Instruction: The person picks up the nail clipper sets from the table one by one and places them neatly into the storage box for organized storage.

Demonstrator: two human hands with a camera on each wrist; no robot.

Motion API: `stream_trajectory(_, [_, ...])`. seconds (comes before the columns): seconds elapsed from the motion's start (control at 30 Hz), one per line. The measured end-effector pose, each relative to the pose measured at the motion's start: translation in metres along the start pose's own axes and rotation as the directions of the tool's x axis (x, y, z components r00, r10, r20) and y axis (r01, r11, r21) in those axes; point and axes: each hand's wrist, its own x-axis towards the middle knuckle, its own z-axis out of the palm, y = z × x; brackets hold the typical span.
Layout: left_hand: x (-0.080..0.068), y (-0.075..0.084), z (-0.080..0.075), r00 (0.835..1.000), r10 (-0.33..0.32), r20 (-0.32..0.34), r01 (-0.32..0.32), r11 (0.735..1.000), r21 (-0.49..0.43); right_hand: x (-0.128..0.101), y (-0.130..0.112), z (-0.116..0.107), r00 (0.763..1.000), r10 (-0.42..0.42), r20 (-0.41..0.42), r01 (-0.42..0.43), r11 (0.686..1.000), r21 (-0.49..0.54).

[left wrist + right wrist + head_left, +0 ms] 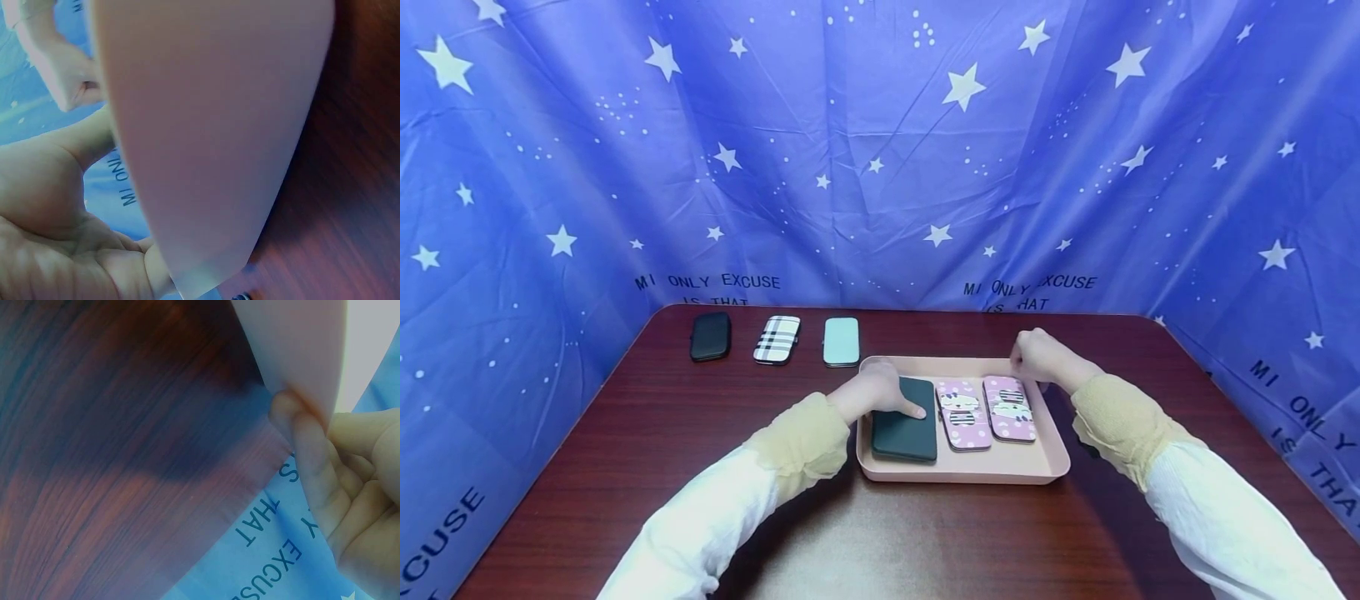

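- The pink tray [962, 482] sits on the dark wooden surface [700, 467] in front of the person, with both hands on it. The left hand [880, 390] curls over the tray's left rim with its thumb lying on the dark green case [906, 429] inside. The right hand [1036, 357] pinches the tray's far right corner, fingers [306, 450] bent round the edge.
- The grips are uneven (one at the left side, one at a far corner), so a lift from here could tip the tray toward the person, and the flat cases would likely slide.
- Two pink cartoon cases [988, 411] lie loose side by side just right of the green one; nothing but the low rim holds them, and a jolt could send them over it or onto each other.
- The left thumb on the green case may drag it if the hand shifts.
- Beyond the tray stand three more cases in a row: a black case [711, 336], a plaid case [777, 339] and a mint case [841, 341]. The mint one lies just beside the tray's far left corner, so a push forward would likely knock it.
- A blue starred cloth [880, 167] walls in the surface on three sides, leaving little room behind.
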Motion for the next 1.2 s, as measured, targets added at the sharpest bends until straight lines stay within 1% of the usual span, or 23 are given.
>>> stream_trajectory(0.07, [0.001, 0.001, 0.0, 1.0, 0.02, -0.015, -0.018, 0.994, 0.11, 0.0, 0.0, 0.0, 1.0, -0.002, 0.0, 0.002, 1.0, 0.002])
stream_trajectory(0.13, [0.003, 0.003, 0.0, 0.999, 0.03, -0.022, -0.026, 0.985, 0.169, 0.0, 0.0, 0.0, 1.0, -0.001, 0.0, 0.001, 1.0, 0.008])
stream_trajectory(0.27, [0.003, 0.007, -0.002, 1.0, 0.01, -0.017, -0.006, 0.976, 0.219, 0.0, 0.001, 0.0, 1.0, -0.012, -0.01, 0.012, 1.0, 0.008])
stream_trajectory(0.43, [0.001, 0.013, -0.005, 1.0, -0.025, -0.005, 0.025, 0.956, 0.293, -0.001, 0.006, 0.0, 0.996, -0.077, -0.051, 0.079, 0.996, 0.041])
stream_trajectory(0.5, [0.001, 0.015, -0.006, 0.999, -0.035, -0.001, 0.034, 0.949, 0.315, -0.002, 0.006, -0.001, 0.997, -0.07, -0.041, 0.073, 0.996, 0.057])
stream_trajectory(0.6, [0.001, 0.016, -0.007, 0.999, -0.043, 0.004, 0.039, 0.938, 0.344, -0.001, 0.006, 0.0, 1.0, -0.025, -0.012, 0.026, 0.998, 0.058])
stream_trajectory(0.63, [0.001, 0.017, -0.007, 0.999, -0.043, 0.006, 0.038, 0.936, 0.35, 0.0, 0.005, 0.0, 1.0, 0.003, 0.007, -0.003, 0.999, 0.052])
stream_trajectory(0.73, [0.002, 0.017, -0.008, 0.999, -0.041, 0.012, 0.034, 0.935, 0.353, -0.001, 0.003, -0.002, 1.0, 0.018, 0.014, -0.019, 0.999, 0.029])
stream_trajectory(0.8, [0.003, 0.016, -0.008, 0.999, -0.039, 0.013, 0.032, 0.939, 0.343, -0.001, 0.001, -0.002, 1.0, 0.014, 0.01, -0.014, 1.0, 0.01])
stream_trajectory(1.03, [0.005, 0.009, -0.006, 1.0, -0.022, -0.015, 0.025, 0.968, 0.249, 0.0, 0.002, 0.0, 1.0, -0.003, -0.011, 0.003, 1.0, -0.008])
stream_trajectory(1.2, [0.003, 0.007, -0.005, 1.0, -0.007, -0.021, 0.011, 0.979, 0.204, 0.001, 0.003, 0.002, 1.0, -0.001, -0.013, 0.001, 1.0, -0.003])
